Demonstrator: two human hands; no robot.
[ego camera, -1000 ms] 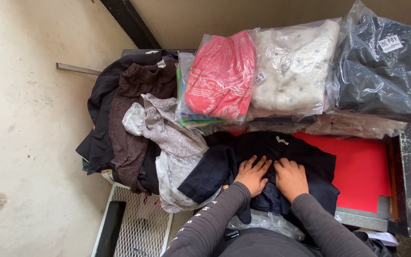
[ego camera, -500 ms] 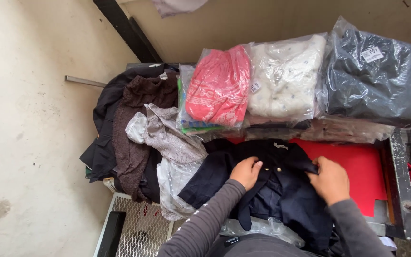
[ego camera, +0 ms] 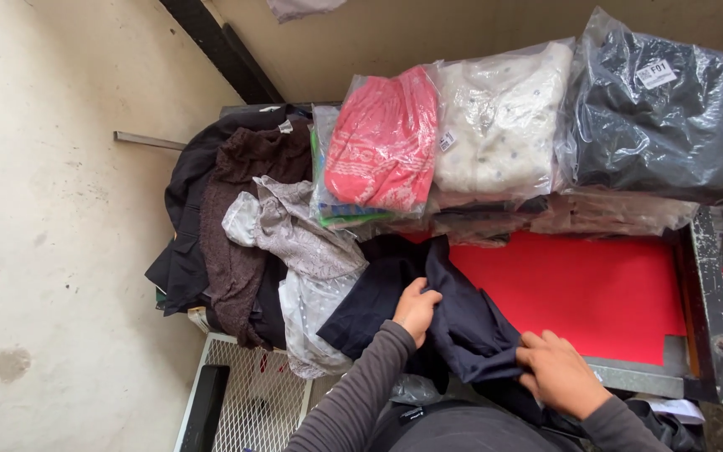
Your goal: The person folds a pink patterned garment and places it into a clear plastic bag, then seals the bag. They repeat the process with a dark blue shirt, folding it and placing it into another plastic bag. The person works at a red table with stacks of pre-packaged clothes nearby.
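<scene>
Since the earlier frames both hands have slid toward the near edge, dragging the dark garment (ego camera: 453, 326) off most of the red tabletop (ego camera: 596, 293), which now shows far more bare surface. Bagged clothes (ego camera: 654, 109) sit stacked along the far side w/ a red (ego camera: 382, 138) and a white bundle (ego camera: 499, 117) beside the dark one, prob. kept clear of the work area. Loose clothes (ego camera: 253, 234) hang heaped over the left end, above a wire basket (ego camera: 248, 393). Dark garment is now bunched at the near-left corner of the tabletop, partly folded over itself. Right hand (ego camera: 558, 372) is closed, pinching its lower edge at the table's near rim. Left hand (ego camera: 416, 310) is curled into the cloth mid-fold, fingers gripping, likely to hold the crease while the other side is pulled.
</scene>
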